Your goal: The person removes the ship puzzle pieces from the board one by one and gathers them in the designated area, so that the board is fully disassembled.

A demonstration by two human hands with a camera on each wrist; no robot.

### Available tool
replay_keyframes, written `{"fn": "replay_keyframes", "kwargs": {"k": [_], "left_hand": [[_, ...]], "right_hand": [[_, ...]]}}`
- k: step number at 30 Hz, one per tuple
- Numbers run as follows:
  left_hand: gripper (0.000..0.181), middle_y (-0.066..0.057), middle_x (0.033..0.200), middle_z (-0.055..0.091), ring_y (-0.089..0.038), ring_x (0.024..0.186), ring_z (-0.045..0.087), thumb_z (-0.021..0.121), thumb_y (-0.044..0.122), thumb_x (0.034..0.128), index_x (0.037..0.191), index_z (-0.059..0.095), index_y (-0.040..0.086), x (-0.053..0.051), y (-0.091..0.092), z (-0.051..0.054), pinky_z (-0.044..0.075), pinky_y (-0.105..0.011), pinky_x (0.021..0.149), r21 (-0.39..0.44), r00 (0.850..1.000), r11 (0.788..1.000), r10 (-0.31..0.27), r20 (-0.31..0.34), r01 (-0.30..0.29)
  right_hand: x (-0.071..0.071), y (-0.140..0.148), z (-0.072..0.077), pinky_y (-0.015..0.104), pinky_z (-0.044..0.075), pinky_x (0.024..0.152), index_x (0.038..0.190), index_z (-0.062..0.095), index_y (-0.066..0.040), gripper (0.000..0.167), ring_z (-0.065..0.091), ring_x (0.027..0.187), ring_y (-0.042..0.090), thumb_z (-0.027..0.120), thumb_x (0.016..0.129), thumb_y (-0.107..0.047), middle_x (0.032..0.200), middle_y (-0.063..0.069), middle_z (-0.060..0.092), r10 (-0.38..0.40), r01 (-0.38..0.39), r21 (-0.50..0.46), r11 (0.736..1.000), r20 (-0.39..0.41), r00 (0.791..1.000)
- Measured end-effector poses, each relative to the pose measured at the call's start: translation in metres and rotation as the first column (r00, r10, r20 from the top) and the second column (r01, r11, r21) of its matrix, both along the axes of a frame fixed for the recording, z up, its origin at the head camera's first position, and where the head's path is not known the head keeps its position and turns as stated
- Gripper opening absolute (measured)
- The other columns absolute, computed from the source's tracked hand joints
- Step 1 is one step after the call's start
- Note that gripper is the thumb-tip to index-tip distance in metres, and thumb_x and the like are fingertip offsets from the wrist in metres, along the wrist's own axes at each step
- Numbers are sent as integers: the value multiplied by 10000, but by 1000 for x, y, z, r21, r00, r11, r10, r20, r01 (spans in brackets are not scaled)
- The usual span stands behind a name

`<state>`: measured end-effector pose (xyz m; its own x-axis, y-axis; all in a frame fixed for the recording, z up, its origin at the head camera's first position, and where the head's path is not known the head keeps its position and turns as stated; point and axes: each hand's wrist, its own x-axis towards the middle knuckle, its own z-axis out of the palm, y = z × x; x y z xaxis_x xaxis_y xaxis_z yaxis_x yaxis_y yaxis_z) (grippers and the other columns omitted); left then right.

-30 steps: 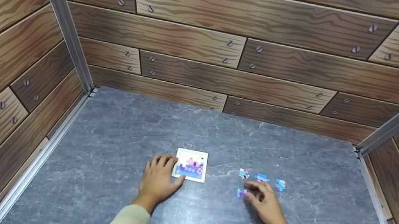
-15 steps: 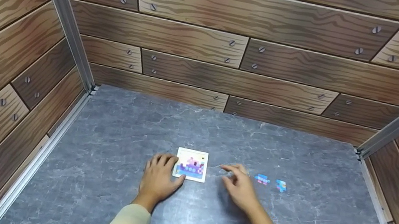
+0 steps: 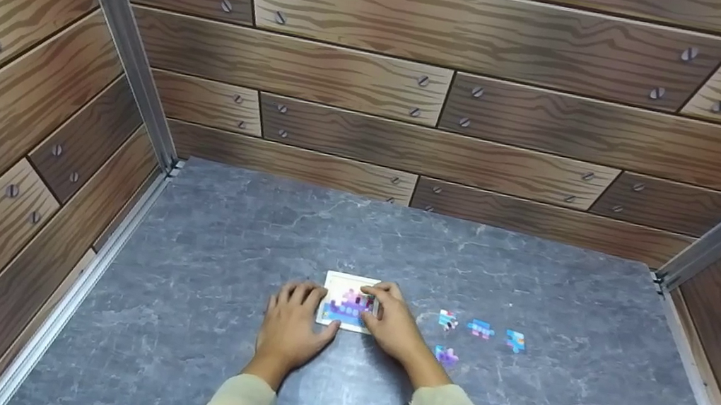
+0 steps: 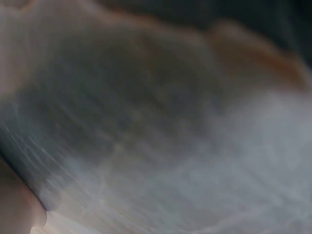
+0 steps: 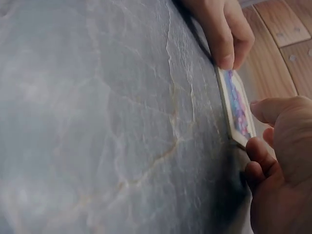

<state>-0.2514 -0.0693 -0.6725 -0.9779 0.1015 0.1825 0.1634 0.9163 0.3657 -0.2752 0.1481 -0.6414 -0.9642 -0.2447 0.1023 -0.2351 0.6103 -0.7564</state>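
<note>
The left hand (image 3: 292, 324) rests against the left edge of a white-framed picture board (image 3: 328, 321), its thumb by the lower edge. At the board's right side is the right hand (image 3: 393, 325), thumb and forefinger apart over the picture; no loose piece shows between them. The right wrist view has the board (image 5: 234, 105) between the left hand's fingers and the right hand (image 5: 287, 156), whose fingertips touch or nearly touch its edge. Only blurred skin and grey surface fill the left wrist view.
Several small colourful puzzle pieces lie right of the board: a top-left one (image 3: 448, 320), a middle one (image 3: 481, 329), a right one (image 3: 515, 340) and a lower one (image 3: 446, 356). Wood-patterned walls (image 3: 351, 76) and metal posts (image 3: 132, 54) border the grey surface (image 3: 242, 228).
The right hand has moved left from beside the loose pieces to the board's right side. The same loose pieces show where they lay. The left hand has stayed at the board.
</note>
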Motion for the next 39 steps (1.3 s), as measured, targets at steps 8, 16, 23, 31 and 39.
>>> {"fn": "replay_keyframes", "kwargs": {"k": [8, 16, 23, 31, 39], "left_hand": [[664, -5, 1496, 603, -321, 1456, 500, 637, 699, 954, 1454, 638, 261, 0, -1, 0, 425, -589, 1163, -3, 1000, 1000, -4, 6, 4], [655, -14, 1474, 617, -336, 1451, 503, 658, 681, 947, 1434, 654, 242, 2, -4, 0, 428, -605, 1155, 20, 1000, 1000, -8, -14, 8], [668, -11, 1483, 612, -327, 1460, 497, 642, 694, 949, 1443, 650, 243, 0, -2, -3, 421, -597, 1173, 8, 1000, 1000, -15, -20, 15], [665, -7, 1481, 610, -316, 1452, 498, 640, 695, 950, 1437, 648, 242, 0, -2, -5, 424, -583, 1168, -4, 1000, 1000, -14, -24, 14], [670, -7, 1487, 607, -318, 1454, 496, 640, 694, 948, 1444, 644, 244, 1, -1, -3, 417, -590, 1174, -1, 1000, 1000, -15, -13, 15]], "right_hand": [[-9, -12, -6, 480, 560, 1056, 1418, 677, -19, 480, 660, 1175, 279, 777, 949, -21, 1362, 125, 591, 12, -12, -8, 1000, -9, 1000], [-7, -20, -3, 475, 555, 1023, 1457, 647, -20, 548, 640, 1144, 263, 787, 929, -60, 1323, 121, 546, 38, -38, 72, 997, 1, 999], [-4, -20, -2, 482, 553, 987, 1433, 660, -44, 511, 644, 1124, 274, 777, 936, -60, 1289, 111, 547, 30, -32, 110, 993, 17, 999], [-5, -20, -3, 512, 554, 1005, 1390, 673, -70, 499, 647, 1120, 296, 796, 907, -51, 1276, 140, 564, 5, -8, 93, 996, 39, 999], [-5, -20, -3, 487, 551, 964, 1366, 660, -104, 515, 628, 1067, 280, 809, 879, -23, 1241, 154, 571, 1, -2, 41, 999, 25, 1000]]}}
